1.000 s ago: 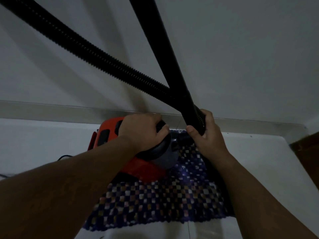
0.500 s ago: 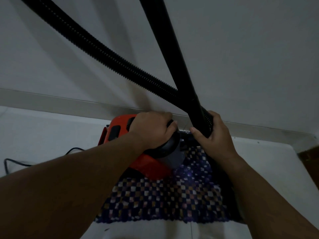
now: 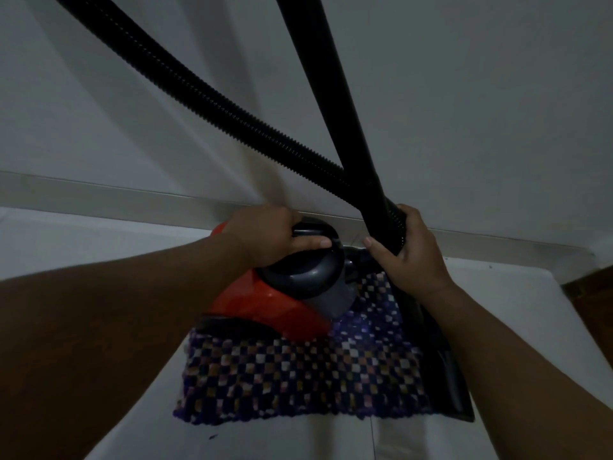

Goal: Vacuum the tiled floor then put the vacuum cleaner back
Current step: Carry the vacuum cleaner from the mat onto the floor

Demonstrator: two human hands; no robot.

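The hose (image 3: 199, 94) and tube (image 3: 318, 61) run off the top edge.

We find no text, label, brand, number or sign that we can read; the frame is dim throughout.

Orange-and-grey plastic canister vacuum cleaner (image 3: 275, 303) sits mid-frame, tilted on tiled white floor (image 3: 66, 240); its black ribbed hose (image 3: 205, 94) and smooth black tube (image 3: 328, 88) cross above

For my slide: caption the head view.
Left hand grips vacuum handle, right hand holds tube.
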